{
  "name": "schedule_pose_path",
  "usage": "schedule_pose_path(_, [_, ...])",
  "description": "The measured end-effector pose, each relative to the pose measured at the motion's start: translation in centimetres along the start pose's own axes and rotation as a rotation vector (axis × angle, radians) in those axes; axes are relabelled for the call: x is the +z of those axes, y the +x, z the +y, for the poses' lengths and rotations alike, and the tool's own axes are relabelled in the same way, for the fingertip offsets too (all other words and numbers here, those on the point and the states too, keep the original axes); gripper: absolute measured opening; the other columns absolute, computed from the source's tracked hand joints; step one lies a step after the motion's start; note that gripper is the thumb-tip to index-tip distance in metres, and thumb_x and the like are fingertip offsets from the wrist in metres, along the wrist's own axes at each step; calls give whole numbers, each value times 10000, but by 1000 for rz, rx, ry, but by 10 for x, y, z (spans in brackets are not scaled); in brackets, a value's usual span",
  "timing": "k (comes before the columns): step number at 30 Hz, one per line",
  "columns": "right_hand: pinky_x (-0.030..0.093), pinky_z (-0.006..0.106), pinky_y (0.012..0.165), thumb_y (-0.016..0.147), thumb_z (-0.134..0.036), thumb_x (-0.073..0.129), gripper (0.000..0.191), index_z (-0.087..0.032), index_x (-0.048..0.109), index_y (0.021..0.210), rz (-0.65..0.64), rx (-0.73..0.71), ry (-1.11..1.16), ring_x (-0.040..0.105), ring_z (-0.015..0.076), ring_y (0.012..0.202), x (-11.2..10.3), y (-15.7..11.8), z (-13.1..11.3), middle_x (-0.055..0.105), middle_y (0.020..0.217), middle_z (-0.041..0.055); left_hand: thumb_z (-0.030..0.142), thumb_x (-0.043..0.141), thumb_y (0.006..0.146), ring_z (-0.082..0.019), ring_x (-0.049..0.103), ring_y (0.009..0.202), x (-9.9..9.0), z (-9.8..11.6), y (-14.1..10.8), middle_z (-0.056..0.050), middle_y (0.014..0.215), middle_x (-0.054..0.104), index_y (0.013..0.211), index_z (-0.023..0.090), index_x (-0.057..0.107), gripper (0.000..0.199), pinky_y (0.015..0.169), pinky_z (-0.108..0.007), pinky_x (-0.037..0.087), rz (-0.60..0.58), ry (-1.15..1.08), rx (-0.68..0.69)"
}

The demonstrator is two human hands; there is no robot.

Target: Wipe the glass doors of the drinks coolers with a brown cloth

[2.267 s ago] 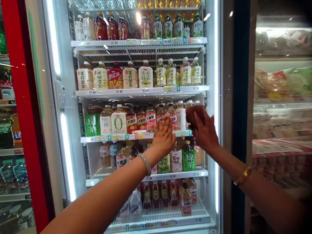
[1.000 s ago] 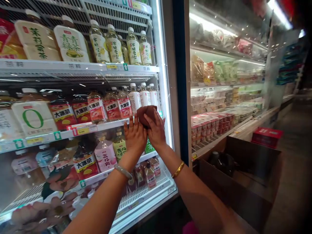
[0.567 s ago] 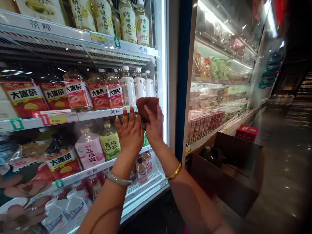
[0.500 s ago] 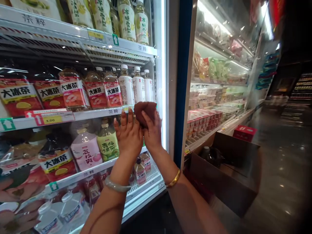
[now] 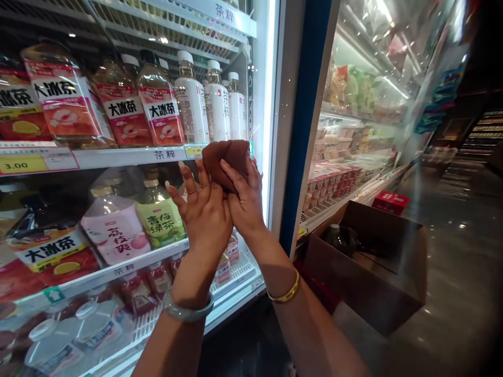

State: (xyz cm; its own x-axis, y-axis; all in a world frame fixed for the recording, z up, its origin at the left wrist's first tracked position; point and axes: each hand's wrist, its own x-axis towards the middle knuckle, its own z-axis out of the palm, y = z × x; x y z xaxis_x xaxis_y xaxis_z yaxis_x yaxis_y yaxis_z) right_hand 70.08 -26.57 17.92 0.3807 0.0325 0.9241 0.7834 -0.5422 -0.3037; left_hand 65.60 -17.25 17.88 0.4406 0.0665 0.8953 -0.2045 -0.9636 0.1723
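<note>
A folded brown cloth [image 5: 223,161] is gripped by my right hand [image 5: 245,201], the thumb lying across its front. My left hand [image 5: 206,214] is right beside it, fingers spread and pointing up, with its inner edge against the right hand and near the cloth's lower edge. Both hands are held up in front of a lit drinks cooler, just below the price strip of a shelf [image 5: 135,157]. Behind them stand white-labelled bottles [image 5: 217,104] and red-labelled iced tea bottles [image 5: 159,112]. A bottle behind the left fingers is mostly hidden.
The cooler's bright right frame [image 5: 271,104] adjoins a dark blue panel [image 5: 301,131]. To the right, an open cardboard box [image 5: 369,288] holds a dark bottle [image 5: 334,238], with a red box [image 5: 390,201] behind it. Pink-labelled [image 5: 113,230] and green-labelled [image 5: 161,220] bottles fill the lower shelf.
The view has come closer to the cooler, and its shelves sit higher in the picture. The cloth and both hands have shifted slightly left and the cloth up; the right hand keeps its hold.
</note>
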Motion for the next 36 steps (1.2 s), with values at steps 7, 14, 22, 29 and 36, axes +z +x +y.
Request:
schedule_pose_path(7, [86,567,1321,906,-39,354,636,-343,598,1409,112,149,-14,199,210,1598,-8,-3,31,236,1701,-31,328,509,987,-315,-108,1607,6,7,-11,-100,1734,30,1636,205,284,697,1259,-646,-145,-54,17,17])
schedule_pose_path(14, [136,490,1338,904,-36,414,682,-384,537,1477,-9,10,26,122,214,1616,-4,-3,8,192,1713,-82,314,444,977,-290,11,1625,10,-3,-14,-156,1704,239,1545,112,449,603,1292,-580,-122,-51,-38,23])
schedule_pose_path(22, [143,531,1320,908,-29,398,663,-368,564,1453,26,141,36,208,186,1597,-13,-22,38,236,1711,-29,299,500,934,-302,-68,1619,11,5,-12,-105,1737,88,1653,168,212,786,1261,-598,-169,-43,-73,10])
schedule_pose_path(29, [225,403,1328,907,-49,483,635,-358,568,1456,-49,-61,134,211,177,1594,-13,-15,17,225,1713,-60,309,477,954,-302,26,1623,14,0,-18,-215,1704,174,1573,75,384,668,1292,-589,-95,-23,-66,11])
schedule_pose_path(36, [265,474,1312,937,-53,455,624,-388,558,1453,1,68,13,205,226,1599,-15,-17,39,140,1731,-58,336,492,970,-306,-25,1623,14,11,-19,-153,1732,27,1668,161,95,822,1260,-611,-147,-40,-67,18])
